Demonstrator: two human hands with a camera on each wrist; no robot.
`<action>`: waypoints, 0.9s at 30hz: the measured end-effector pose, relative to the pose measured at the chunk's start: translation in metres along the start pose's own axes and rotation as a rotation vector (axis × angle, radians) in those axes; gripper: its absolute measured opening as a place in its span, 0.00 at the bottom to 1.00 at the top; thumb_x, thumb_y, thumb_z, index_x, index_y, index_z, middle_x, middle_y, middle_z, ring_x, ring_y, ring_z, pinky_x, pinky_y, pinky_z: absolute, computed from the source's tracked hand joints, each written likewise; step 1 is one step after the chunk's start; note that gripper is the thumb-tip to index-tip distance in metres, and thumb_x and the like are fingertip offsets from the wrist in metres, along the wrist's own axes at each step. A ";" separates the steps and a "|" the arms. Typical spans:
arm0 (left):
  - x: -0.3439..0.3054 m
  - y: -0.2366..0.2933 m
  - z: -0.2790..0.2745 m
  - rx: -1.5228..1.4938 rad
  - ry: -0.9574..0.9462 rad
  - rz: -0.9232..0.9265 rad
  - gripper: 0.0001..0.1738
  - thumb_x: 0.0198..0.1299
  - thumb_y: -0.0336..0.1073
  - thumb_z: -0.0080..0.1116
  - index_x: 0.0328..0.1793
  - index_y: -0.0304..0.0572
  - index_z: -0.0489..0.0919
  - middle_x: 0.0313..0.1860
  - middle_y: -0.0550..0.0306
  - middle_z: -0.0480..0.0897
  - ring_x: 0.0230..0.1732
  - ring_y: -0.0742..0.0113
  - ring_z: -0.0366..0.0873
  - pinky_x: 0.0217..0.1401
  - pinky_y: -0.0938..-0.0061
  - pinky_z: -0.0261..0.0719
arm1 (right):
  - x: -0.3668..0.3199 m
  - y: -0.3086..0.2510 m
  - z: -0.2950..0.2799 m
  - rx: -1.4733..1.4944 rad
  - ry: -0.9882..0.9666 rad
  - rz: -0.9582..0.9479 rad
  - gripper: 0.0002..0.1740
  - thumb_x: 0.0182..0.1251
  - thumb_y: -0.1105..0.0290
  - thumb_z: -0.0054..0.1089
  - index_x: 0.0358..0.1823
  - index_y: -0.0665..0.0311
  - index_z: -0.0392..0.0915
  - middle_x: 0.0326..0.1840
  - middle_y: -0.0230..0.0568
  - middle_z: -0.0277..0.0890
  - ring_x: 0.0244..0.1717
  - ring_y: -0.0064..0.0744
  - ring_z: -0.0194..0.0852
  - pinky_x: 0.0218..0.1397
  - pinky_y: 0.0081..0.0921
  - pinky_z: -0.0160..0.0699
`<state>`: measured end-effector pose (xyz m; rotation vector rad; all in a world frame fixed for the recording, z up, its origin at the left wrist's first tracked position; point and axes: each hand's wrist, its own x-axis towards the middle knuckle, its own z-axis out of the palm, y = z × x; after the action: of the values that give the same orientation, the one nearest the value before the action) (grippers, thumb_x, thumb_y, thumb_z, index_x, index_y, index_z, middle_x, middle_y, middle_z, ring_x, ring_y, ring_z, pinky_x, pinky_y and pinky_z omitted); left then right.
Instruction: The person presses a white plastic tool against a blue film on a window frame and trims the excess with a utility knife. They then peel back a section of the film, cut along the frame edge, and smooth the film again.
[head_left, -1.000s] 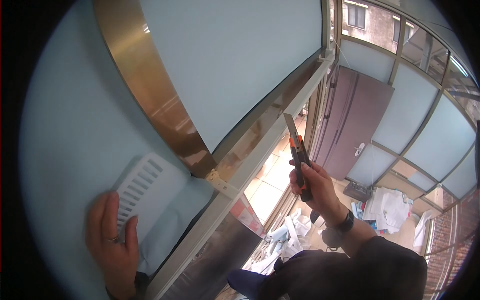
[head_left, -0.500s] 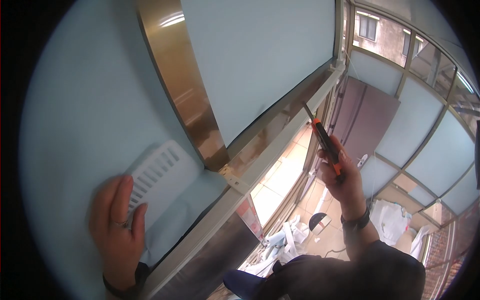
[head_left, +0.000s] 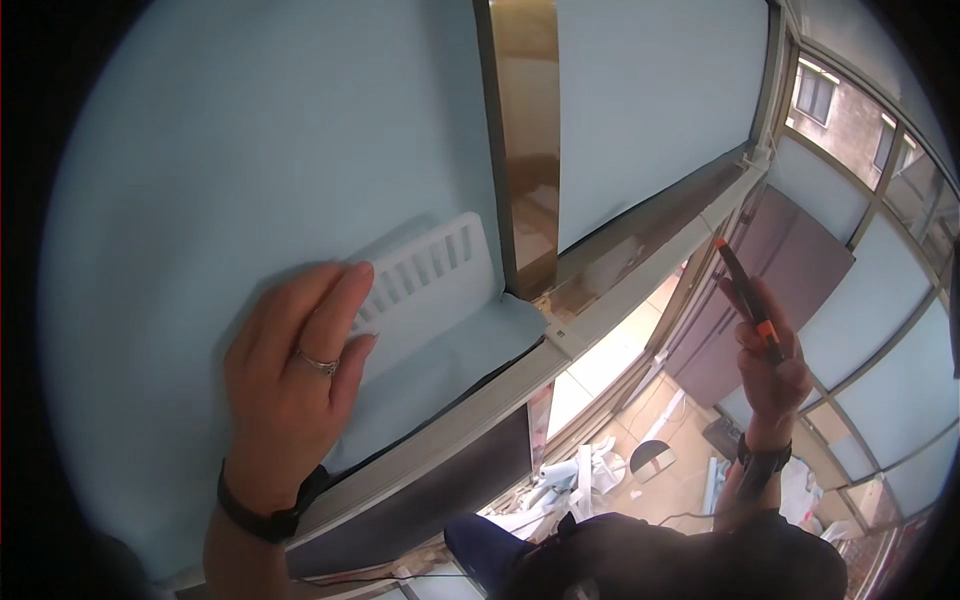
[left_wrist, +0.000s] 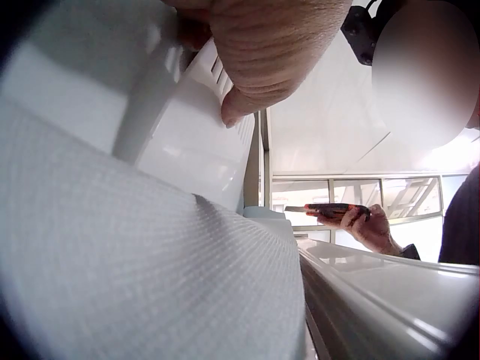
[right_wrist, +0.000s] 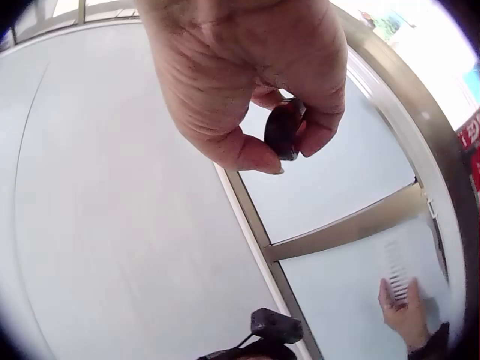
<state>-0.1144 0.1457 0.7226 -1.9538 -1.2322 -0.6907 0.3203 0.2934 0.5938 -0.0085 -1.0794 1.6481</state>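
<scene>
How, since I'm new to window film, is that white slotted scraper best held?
Probably by the scraper's slotted end, coming from the side away from the brass frame bar: the left hand lies flat there, and the plain edge faces the bar.

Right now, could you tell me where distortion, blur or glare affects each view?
Head view: fisheye bends the window frame, dark ring round the edge, left hand on the white slotted tool sharp. Left wrist view: near surface blurred, backlit glass washed out. Right wrist view: right hand gripping the utility knife crisp, top right corner blown out.
</scene>
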 end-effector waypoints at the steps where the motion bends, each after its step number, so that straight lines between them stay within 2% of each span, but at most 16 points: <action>1: -0.002 0.001 -0.003 -0.007 0.006 0.005 0.35 0.44 0.21 0.73 0.64 0.40 0.81 0.55 0.52 0.82 0.48 0.51 0.83 0.48 0.61 0.85 | -0.002 -0.001 0.003 0.000 -0.004 0.004 0.60 0.50 0.76 0.69 0.84 0.77 0.46 0.85 0.73 0.44 0.48 0.24 0.69 0.47 0.12 0.77; 4: -0.002 0.002 -0.005 -0.017 0.011 0.002 0.35 0.43 0.21 0.73 0.64 0.40 0.81 0.54 0.52 0.82 0.48 0.51 0.83 0.48 0.61 0.85 | -0.001 0.000 0.002 -0.086 -0.005 -0.008 0.56 0.54 0.74 0.72 0.83 0.77 0.50 0.84 0.76 0.43 0.50 0.26 0.71 0.50 0.13 0.80; 6: -0.001 0.001 -0.006 -0.012 0.012 0.007 0.35 0.43 0.21 0.73 0.64 0.40 0.82 0.53 0.52 0.82 0.47 0.52 0.83 0.47 0.62 0.85 | -0.004 0.002 -0.012 -0.019 0.079 -0.048 0.49 0.62 0.73 0.68 0.82 0.77 0.53 0.86 0.77 0.36 0.54 0.28 0.67 0.60 0.18 0.76; 10: -0.002 0.001 -0.007 -0.004 0.003 0.005 0.35 0.43 0.21 0.74 0.63 0.41 0.82 0.53 0.52 0.82 0.46 0.53 0.84 0.46 0.63 0.86 | -0.002 0.004 -0.021 0.049 -0.018 -0.022 0.44 0.66 0.72 0.67 0.81 0.75 0.57 0.85 0.78 0.39 0.56 0.30 0.67 0.64 0.20 0.74; 12: -0.001 0.002 -0.005 -0.008 0.005 0.003 0.35 0.43 0.21 0.74 0.63 0.41 0.82 0.53 0.52 0.82 0.46 0.53 0.84 0.46 0.63 0.86 | 0.000 0.006 -0.018 -0.007 -0.046 -0.040 0.42 0.68 0.70 0.66 0.80 0.74 0.60 0.82 0.76 0.46 0.55 0.30 0.67 0.62 0.18 0.73; 13: -0.001 0.002 -0.005 -0.012 0.009 0.002 0.35 0.43 0.21 0.74 0.63 0.41 0.82 0.52 0.52 0.82 0.45 0.53 0.84 0.45 0.63 0.86 | 0.002 0.009 -0.013 -0.007 -0.048 -0.038 0.42 0.68 0.70 0.66 0.80 0.74 0.60 0.82 0.76 0.46 0.55 0.30 0.67 0.62 0.18 0.73; 15: -0.002 0.001 -0.005 -0.014 0.010 0.001 0.36 0.43 0.21 0.74 0.64 0.41 0.81 0.52 0.52 0.82 0.45 0.54 0.84 0.45 0.63 0.86 | 0.005 0.014 0.001 0.021 -0.078 -0.025 0.38 0.70 0.71 0.63 0.79 0.70 0.62 0.72 0.67 0.60 0.47 0.26 0.68 0.49 0.16 0.76; 16: -0.002 0.001 -0.005 -0.018 0.011 0.002 0.36 0.43 0.21 0.74 0.64 0.41 0.81 0.52 0.53 0.82 0.45 0.54 0.84 0.45 0.63 0.86 | 0.005 0.015 0.005 0.021 -0.080 -0.023 0.38 0.70 0.71 0.63 0.79 0.70 0.62 0.72 0.67 0.60 0.47 0.26 0.68 0.49 0.16 0.76; 18: -0.003 0.000 -0.003 -0.020 0.013 0.003 0.36 0.43 0.22 0.74 0.64 0.41 0.81 0.52 0.53 0.82 0.45 0.54 0.84 0.45 0.63 0.85 | 0.005 0.016 0.010 0.194 0.015 0.119 0.32 0.69 0.70 0.62 0.74 0.66 0.68 0.53 0.51 0.68 0.32 0.23 0.68 0.28 0.15 0.75; 19: -0.003 -0.001 -0.003 -0.022 0.014 0.006 0.36 0.43 0.22 0.74 0.64 0.41 0.81 0.52 0.52 0.82 0.45 0.54 0.83 0.44 0.64 0.85 | 0.007 0.018 0.011 0.194 0.015 0.120 0.32 0.69 0.70 0.62 0.74 0.66 0.68 0.53 0.51 0.68 0.32 0.23 0.68 0.28 0.15 0.75; 21: -0.002 -0.001 -0.004 -0.024 0.014 0.010 0.36 0.43 0.22 0.74 0.64 0.41 0.81 0.52 0.53 0.82 0.45 0.54 0.83 0.44 0.64 0.85 | 0.010 0.021 0.011 0.412 -0.089 0.223 0.31 0.71 0.68 0.57 0.75 0.63 0.67 0.44 0.43 0.63 0.25 0.22 0.63 0.21 0.17 0.64; 23: -0.002 -0.001 -0.007 -0.021 0.013 0.011 0.36 0.42 0.22 0.74 0.64 0.41 0.81 0.52 0.53 0.82 0.45 0.54 0.83 0.44 0.64 0.85 | 0.007 0.025 0.013 0.418 -0.063 0.188 0.32 0.72 0.66 0.56 0.76 0.63 0.65 0.43 0.41 0.62 0.24 0.22 0.64 0.20 0.19 0.64; 25: -0.003 -0.001 -0.006 -0.022 0.016 0.010 0.36 0.43 0.22 0.74 0.64 0.41 0.81 0.52 0.53 0.82 0.45 0.54 0.83 0.44 0.64 0.85 | 0.007 0.027 0.019 0.535 -0.142 0.093 0.33 0.71 0.64 0.56 0.77 0.63 0.64 0.43 0.41 0.62 0.23 0.22 0.64 0.20 0.18 0.64; 26: -0.005 -0.001 -0.006 -0.022 0.016 0.006 0.36 0.43 0.22 0.74 0.64 0.41 0.81 0.52 0.53 0.82 0.45 0.54 0.83 0.44 0.64 0.85 | 0.006 0.026 0.025 0.535 -0.169 0.074 0.35 0.71 0.62 0.56 0.78 0.63 0.64 0.45 0.42 0.65 0.29 0.27 0.70 0.29 0.22 0.75; 27: -0.007 -0.001 -0.007 -0.033 -0.013 -0.009 0.34 0.46 0.23 0.73 0.65 0.41 0.81 0.54 0.51 0.82 0.48 0.51 0.83 0.47 0.62 0.84 | 0.006 0.025 0.027 0.535 -0.171 0.079 0.35 0.71 0.62 0.56 0.78 0.63 0.64 0.45 0.42 0.65 0.29 0.27 0.70 0.29 0.22 0.75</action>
<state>-0.1188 0.1370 0.7221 -1.9833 -1.2460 -0.7078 0.2850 0.2820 0.5960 0.4500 -0.7388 1.9921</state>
